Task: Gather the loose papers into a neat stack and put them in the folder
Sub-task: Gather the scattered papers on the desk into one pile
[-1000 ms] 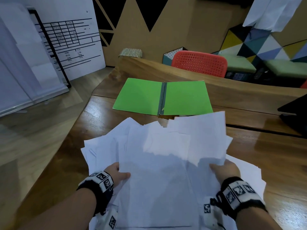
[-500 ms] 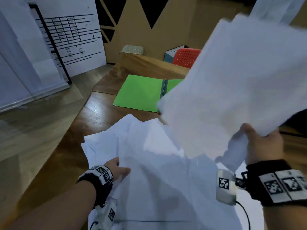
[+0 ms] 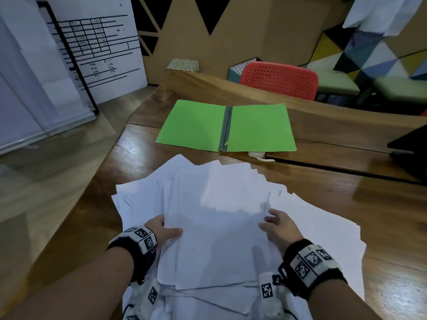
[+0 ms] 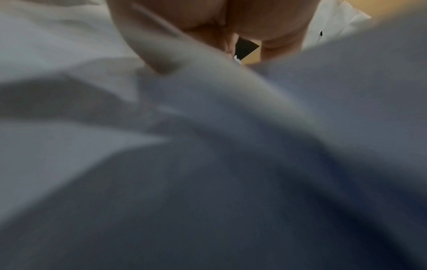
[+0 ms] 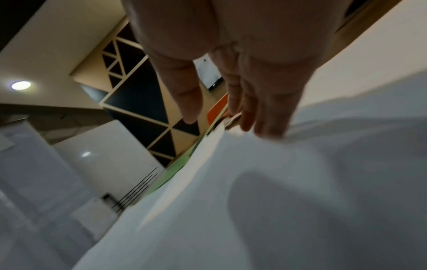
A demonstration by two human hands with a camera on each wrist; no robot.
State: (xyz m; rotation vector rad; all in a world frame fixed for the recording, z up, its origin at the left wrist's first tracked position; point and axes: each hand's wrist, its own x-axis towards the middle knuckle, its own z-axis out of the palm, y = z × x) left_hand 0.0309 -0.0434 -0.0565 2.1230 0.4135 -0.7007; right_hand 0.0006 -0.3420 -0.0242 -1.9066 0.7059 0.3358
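A loose pile of white papers [image 3: 219,215] lies fanned out on the wooden table [image 3: 346,204] in front of me. My left hand [image 3: 165,230] grips the left edge of the top sheets, thumb on top; the left wrist view is blurred, filled by paper [image 4: 208,164]. My right hand [image 3: 275,224] rests on the right side of the top sheets with its fingers [image 5: 254,113] straight, touching the paper [image 5: 300,201]. The green folder [image 3: 191,125] lies open and flat beyond the pile, untouched.
A raised wooden divider [image 3: 231,88] runs behind the folder, with a red chair [image 3: 279,79] past it. A black object [image 3: 411,146] sits at the table's right edge. A small white item [image 3: 258,155] lies by the folder's near edge. The table's left edge [image 3: 104,162] drops to the floor.
Half a second ago my right hand held a bundle of sheets high in the air. That bundle is now down on the pile and the right hand lies flat on it. The left hand stayed.
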